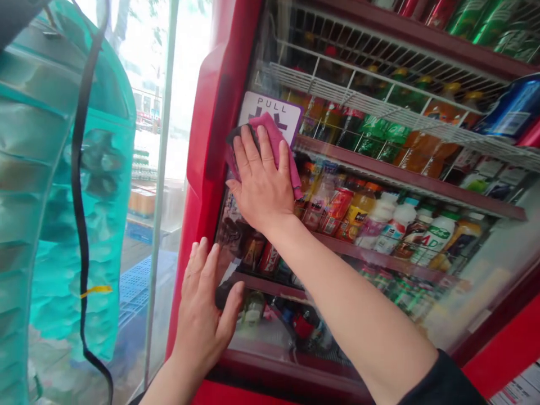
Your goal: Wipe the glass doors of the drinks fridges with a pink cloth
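My right hand (265, 183) lies flat over a pink cloth (276, 135), pressing it to the glass door of a red-framed drinks cooler (211, 124). The cloth covers the lower part of a white PULL sticker (270, 104). Lower and to the left, my left hand (205, 304) is raised in front of the door's edge with its fingers stretched out and nothing held. Behind the glass, bottles and cans stand on several shelves.
Teal translucent plastic (84, 225) hangs at the left with a black strap (80, 169) in front. Beyond a clear pane are a blue crate (137, 287) and a cardboard box (142, 201).
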The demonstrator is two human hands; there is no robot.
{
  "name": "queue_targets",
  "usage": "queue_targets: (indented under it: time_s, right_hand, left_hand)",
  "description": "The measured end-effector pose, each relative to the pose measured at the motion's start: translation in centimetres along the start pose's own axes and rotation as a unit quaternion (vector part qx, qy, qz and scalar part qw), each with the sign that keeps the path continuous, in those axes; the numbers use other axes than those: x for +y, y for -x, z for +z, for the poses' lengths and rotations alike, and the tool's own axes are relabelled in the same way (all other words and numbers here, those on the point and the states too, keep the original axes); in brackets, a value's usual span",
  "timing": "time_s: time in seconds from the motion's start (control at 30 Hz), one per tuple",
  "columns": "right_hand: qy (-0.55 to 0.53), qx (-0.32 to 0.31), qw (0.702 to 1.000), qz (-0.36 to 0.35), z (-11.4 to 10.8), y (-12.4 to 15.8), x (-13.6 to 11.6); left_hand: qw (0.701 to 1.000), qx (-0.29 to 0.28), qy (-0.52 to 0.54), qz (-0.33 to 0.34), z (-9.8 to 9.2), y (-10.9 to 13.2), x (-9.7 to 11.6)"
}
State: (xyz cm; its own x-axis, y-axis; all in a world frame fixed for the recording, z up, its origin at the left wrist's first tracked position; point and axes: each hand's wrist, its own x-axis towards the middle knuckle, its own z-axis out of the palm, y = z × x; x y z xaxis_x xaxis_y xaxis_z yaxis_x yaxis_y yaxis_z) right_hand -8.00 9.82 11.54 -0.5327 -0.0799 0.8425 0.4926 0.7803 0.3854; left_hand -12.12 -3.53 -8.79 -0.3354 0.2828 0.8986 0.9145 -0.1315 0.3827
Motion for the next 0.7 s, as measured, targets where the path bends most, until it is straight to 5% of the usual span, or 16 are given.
queue_targets:
  time_s: [0.4,0.7]
  right_hand:
    - [-0.029,-0.006,0.999,0.012,1.6,4.3,-2.9]
    - [-0.033,-0.068,0.995,0.061,4.7,11.0,-7.9]
  left_hand:
    - [0.998,-0.062,0.016,-0.001,-1.8,3.0,-0.7]
    - [0.993,-0.112,0.028,-0.005,-6.0,6.5,-1.7]
